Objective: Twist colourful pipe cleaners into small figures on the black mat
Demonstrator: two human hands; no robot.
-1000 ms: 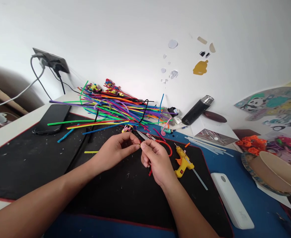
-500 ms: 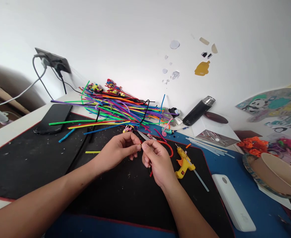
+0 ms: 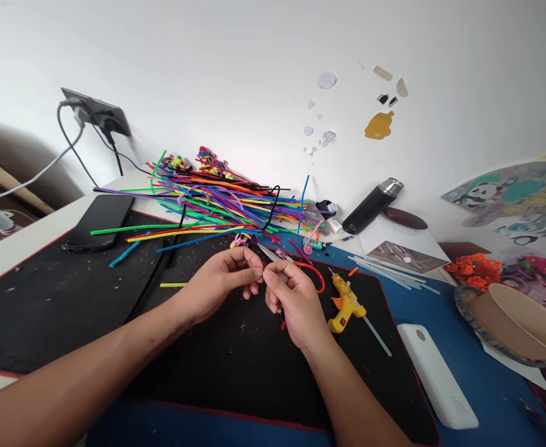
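Observation:
My left hand [image 3: 226, 278] and my right hand [image 3: 294, 295] meet over the black mat [image 3: 235, 379], thumbs and forefingers pinched tip to tip. Whatever sits between them is tiny and mostly covered by the fingers. Just behind the hands lie scissors [image 3: 317, 271] with red-orange handles, their blades pointing up and left and partly hidden. Close by is a small pink, yellow and black pipe-cleaner figure [image 3: 241, 241]. A large heap of coloured pipe cleaners [image 3: 226, 202] spreads beyond it.
Right of my hands lies a yellow glue gun [image 3: 347, 304] with a glue stick in it. Farther right are a white power bank [image 3: 438, 375] and a bowl [image 3: 528, 323]. A black flask [image 3: 373, 206] leans at the back. A phone [image 3: 100, 222] lies at left.
My fingertips have come closer together, and the small gap between them has closed. The view has shifted very slightly; the things on the table stay in place.

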